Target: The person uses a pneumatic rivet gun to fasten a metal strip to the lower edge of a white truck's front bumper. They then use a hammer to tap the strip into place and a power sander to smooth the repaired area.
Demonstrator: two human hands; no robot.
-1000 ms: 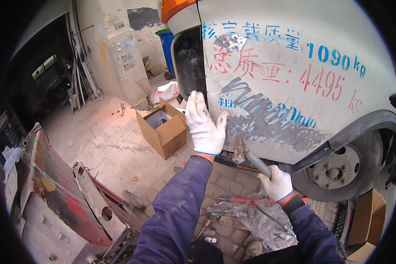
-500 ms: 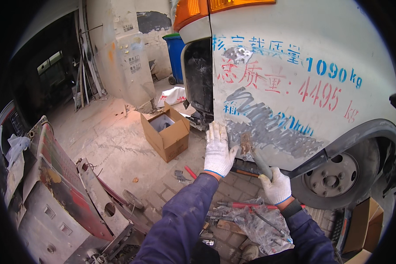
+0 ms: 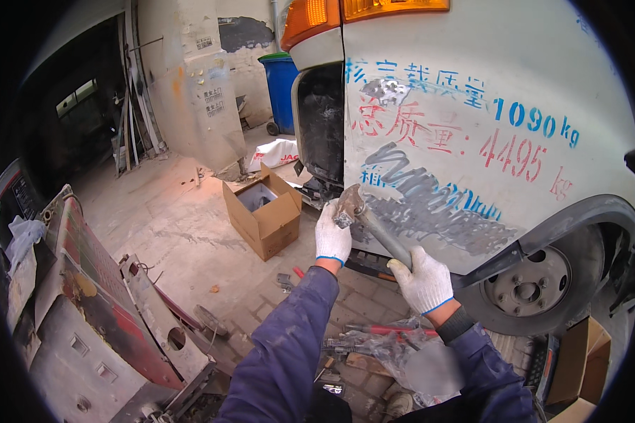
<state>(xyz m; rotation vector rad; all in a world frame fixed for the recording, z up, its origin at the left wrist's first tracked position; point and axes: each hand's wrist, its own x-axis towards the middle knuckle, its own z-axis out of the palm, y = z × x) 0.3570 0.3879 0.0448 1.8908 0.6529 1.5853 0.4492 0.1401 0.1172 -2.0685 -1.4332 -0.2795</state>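
Observation:
My right hand (image 3: pixel 427 283), in a white knit glove, is closed round the grey handle of a hammer (image 3: pixel 386 236). The worn, rusty hammer head points up and to the left. Right beside that head, at the lower front edge of the white truck body panel (image 3: pixel 430 166), is my gloved left hand (image 3: pixel 331 238). Its fingers are mostly hidden behind the hammer head, so their grip does not show. The panel carries blue and red stencilled marks and a patch of grey scribbled paint.
An open cardboard box (image 3: pixel 264 225) stands left of my left hand. Below my hands lie tools and clear plastic wrapping (image 3: pixel 409 352) on the paving. A truck wheel (image 3: pixel 533 285) stands at right, a battered metal part (image 3: pixel 113 310) at left, a blue bin (image 3: pixel 281 92) farther back.
The hammer has swung up and left, so its head now overlaps my left hand. My left hand, flat on the panel edge before, has shifted slightly left and down.

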